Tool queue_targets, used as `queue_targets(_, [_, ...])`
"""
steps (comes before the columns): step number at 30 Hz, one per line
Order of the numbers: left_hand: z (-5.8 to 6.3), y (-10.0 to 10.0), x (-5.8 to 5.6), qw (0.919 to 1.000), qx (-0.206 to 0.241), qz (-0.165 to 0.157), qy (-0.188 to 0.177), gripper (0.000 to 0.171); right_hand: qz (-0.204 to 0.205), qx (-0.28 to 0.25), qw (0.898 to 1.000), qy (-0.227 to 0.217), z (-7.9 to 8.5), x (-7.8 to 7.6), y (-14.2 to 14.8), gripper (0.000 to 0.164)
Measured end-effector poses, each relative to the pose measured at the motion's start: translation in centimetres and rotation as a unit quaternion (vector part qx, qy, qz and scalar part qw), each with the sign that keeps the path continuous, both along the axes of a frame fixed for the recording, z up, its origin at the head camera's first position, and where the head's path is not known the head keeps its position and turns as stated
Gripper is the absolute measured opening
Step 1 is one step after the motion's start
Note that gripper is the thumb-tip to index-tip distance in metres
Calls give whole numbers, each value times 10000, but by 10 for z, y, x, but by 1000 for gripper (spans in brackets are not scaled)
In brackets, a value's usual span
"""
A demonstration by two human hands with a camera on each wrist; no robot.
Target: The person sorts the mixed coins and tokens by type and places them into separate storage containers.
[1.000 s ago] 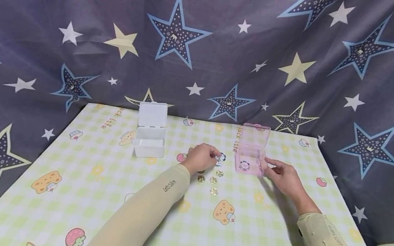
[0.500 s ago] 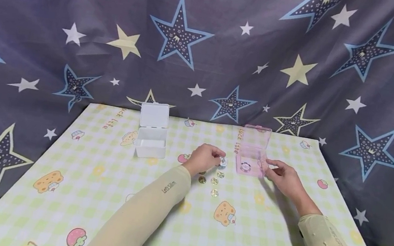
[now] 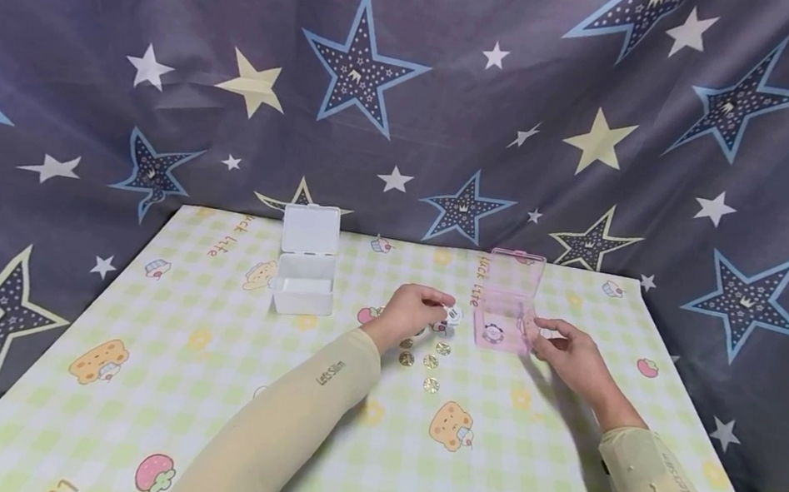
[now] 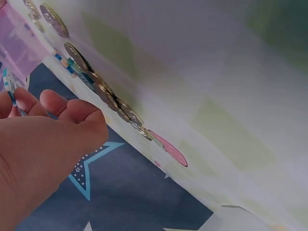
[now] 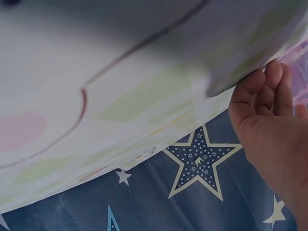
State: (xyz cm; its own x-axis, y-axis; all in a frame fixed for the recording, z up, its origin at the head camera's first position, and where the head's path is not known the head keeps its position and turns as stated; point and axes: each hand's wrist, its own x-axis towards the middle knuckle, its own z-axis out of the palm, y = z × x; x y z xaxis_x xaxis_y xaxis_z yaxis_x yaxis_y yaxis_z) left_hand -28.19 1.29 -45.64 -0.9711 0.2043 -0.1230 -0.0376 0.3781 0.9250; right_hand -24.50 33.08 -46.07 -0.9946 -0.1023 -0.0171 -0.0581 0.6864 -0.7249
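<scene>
My left hand (image 3: 409, 315) pinches a poker chip (image 3: 454, 315) with a white face, above the table between the coins and the pink box. Its blue-and-white edge shows between thumb and fingers in the left wrist view. My right hand (image 3: 571, 359) holds the right side of a clear pink plastic box (image 3: 501, 347), whose lid stands raised at the back. Inside the box lies a chip (image 3: 492, 333) with a dark patterned rim. Several gold coins (image 3: 430, 361) lie on the table below my left hand, some partly hidden by it.
A white box (image 3: 301, 303) with its lid raised stands at the left, toward the back. The table wears a green checked cloth (image 3: 217, 431) with cartoon prints. A dark star-patterned curtain (image 3: 416, 89) hangs behind the table's back edge.
My left hand has picked the chip up from the table, turning it and lifting it slightly toward the pink box. The right hand stays at the box's side.
</scene>
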Motion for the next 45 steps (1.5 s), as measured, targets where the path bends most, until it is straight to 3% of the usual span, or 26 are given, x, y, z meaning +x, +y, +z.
queue_targets(12, [5, 4, 4, 9968, 667, 269, -360, 24, 9, -7, 10000, -50, -1, -2, 2, 48])
queue_targets(34, [15, 21, 10, 9950, 846, 84, -525, 24, 17, 54, 10000, 36, -1, -2, 2, 46])
queue_targets(45, [15, 26, 12, 9952, 916, -23, -349, 25, -6, 122, 9999, 34, -1, -3, 2, 47])
